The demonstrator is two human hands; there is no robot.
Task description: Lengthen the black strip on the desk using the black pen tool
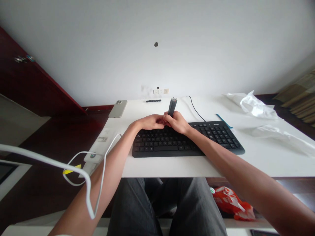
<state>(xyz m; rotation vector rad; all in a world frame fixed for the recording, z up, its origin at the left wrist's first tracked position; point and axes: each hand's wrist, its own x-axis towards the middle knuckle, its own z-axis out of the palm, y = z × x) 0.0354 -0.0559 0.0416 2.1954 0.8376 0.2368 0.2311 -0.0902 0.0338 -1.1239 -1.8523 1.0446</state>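
Note:
My right hand (176, 122) is closed around a dark grey stick-shaped tool (172, 105), which stands nearly upright with small metallic bits at its top. The tool's lower end is hidden by my fingers. My left hand (150, 122) rests against the right one, its fingers curled in at the tool's base; what they pinch, if anything, is hidden. Both hands are over the upper rows of a black keyboard (169, 148) that lies flat on the white table (172, 167). Its thin black cable (195, 109) runs back from the top edge.
A phone (118, 108) lies at the back left, and a short black strip (153, 101) near the wall. A power strip (94, 156) with a white cable (78, 154) is beside my left forearm. White plastic bags (256, 106) and a blue strip (223, 120) lie to the right.

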